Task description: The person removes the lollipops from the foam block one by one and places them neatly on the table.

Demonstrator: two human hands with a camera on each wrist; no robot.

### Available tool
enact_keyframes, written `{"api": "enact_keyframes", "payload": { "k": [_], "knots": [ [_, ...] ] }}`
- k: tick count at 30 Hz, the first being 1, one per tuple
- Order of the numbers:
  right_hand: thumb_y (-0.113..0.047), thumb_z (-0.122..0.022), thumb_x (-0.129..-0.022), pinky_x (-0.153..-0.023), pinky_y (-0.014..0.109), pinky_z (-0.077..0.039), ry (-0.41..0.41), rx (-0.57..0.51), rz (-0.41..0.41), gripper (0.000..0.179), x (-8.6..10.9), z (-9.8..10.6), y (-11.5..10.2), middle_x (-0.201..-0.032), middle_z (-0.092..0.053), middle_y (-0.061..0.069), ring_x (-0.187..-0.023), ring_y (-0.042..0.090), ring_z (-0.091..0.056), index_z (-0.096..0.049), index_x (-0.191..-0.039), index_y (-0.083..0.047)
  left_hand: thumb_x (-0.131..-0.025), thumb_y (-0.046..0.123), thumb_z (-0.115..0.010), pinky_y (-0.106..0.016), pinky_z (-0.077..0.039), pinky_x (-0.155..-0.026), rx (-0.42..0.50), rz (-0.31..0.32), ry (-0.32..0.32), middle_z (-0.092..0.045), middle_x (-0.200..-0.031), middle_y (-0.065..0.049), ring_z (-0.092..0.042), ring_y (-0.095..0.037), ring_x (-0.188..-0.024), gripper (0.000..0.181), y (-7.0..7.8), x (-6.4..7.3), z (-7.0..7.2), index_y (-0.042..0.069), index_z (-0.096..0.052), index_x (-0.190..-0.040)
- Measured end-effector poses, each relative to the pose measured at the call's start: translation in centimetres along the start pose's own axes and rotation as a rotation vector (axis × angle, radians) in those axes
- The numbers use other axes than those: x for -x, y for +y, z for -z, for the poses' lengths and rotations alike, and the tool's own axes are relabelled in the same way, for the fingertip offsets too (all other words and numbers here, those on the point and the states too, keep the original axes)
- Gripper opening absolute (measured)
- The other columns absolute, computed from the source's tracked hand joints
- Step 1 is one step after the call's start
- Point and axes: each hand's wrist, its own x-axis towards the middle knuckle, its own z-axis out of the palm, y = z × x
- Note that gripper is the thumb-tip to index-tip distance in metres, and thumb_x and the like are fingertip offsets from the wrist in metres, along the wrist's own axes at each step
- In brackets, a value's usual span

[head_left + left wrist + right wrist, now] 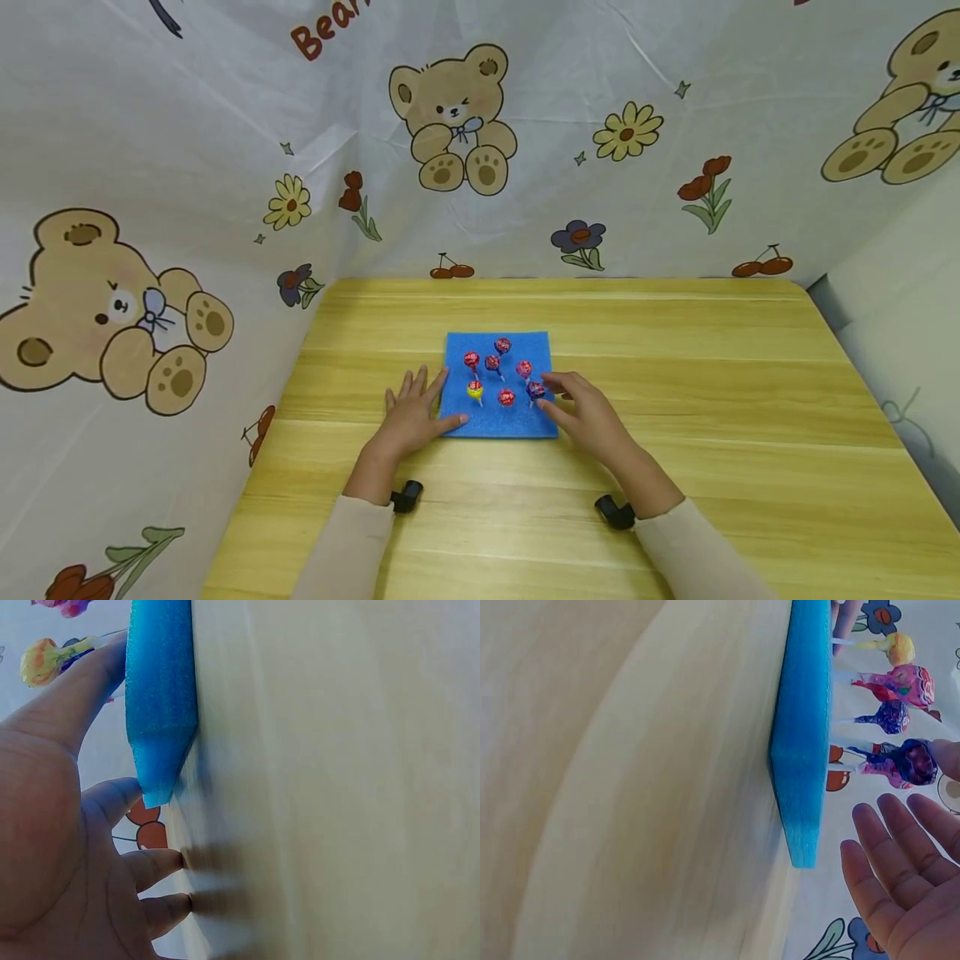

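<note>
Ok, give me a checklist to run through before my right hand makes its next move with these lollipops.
1. Blue block lying on the table: ok.
2. Left hand touching the block: ok.
3. Right hand at the purple lollipop: ok.
4. Right hand closed around that lollipop: not ok; its fingers are spread.
5. Yellow lollipop standing in the block: ok.
6. Sticks pushed in deep: cannot tell; the block hides their ends.

- lolly wrappers [492, 362]: print's way too tiny to read from here
- front red lolly [506, 397] hides its own stick
- right bear [930, 108] chopped off by the head view's edge
- yellow lolly [39, 663] kinda blurry in the left wrist view
</note>
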Motion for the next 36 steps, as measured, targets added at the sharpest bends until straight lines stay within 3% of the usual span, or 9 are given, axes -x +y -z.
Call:
{"api": "enact_keyframes", "payload": {
  "k": [19, 36],
  "knots": [
    [-0.020, -0.071, -0.096, -0.099, 0.045, -0.056, -0.014, -0.054, -0.107, 0.039, -0.8, -1.0, -0.6, -0.124, -0.068, 0.008, -0.111, 0.025, -0.068, -0.062, -0.133, -0.009, -0.086, 0.070, -0.064, -0.075, 0.006, -0.118, 0.011, 0.000, -0.013, -0.006, -0.172, -0.014, 0.005, -0.042, -0.158, 0.097, 0.0, -0.2, 0.2, 0.032, -0.017, -0.163],
    [-0.017, -0.072, -0.095, -0.096, 0.043, -0.058, 0.013, -0.127, -0.088, 0.033, -0.8, -1.4, -0.1, -0.113, -0.072, 0.006, -0.106, 0.023, -0.071, -0.062, -0.125, -0.011, -0.085, 0.071, -0.064, -0.075, 0.004, -0.118, 0.007, -0.001, -0.031, -0.007, -0.172, -0.013, 0.003, -0.041, -0.158, 0.098, -0.2, -0.1, 0.4, 0.033, -0.017, -0.163]
  ]
}}
